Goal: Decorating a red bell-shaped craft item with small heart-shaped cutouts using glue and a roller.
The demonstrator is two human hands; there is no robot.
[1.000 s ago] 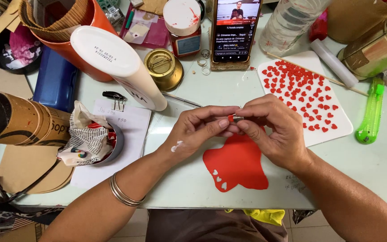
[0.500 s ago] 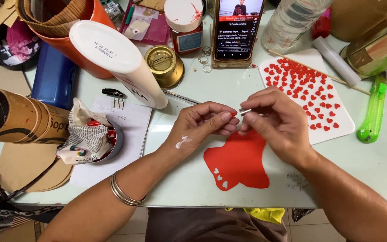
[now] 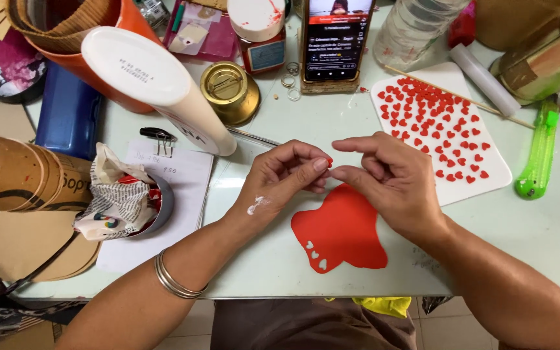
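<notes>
My left hand [image 3: 283, 178] and my right hand [image 3: 393, 178] meet fingertip to fingertip above the pale table. Pinched between them is a tiny red paper heart [image 3: 329, 160]; whether anything else is in the fingers stays hidden. A smear of white glue marks the back of my left hand, and metal bangles circle that wrist. Just below the hands lies a red paper sheet [image 3: 345, 227] with three heart-shaped holes near its lower edge. To the right of my right hand sits a white board [image 3: 494, 170] covered with several small red hearts [image 3: 435, 113].
A green utility knife [image 3: 539, 155] lies right of the board. A phone [image 3: 338, 39] stands propped at the back. A white tube [image 3: 157, 84], gold lid [image 3: 227, 91], binder clip [image 3: 158, 135], note paper [image 3: 176, 188] and a tin of crumpled newspaper [image 3: 121, 198] crowd the left.
Both hands have stayed together over the red sheet. A small metal-looking thing showed between the fingertips before; now a tiny red heart shows there.
</notes>
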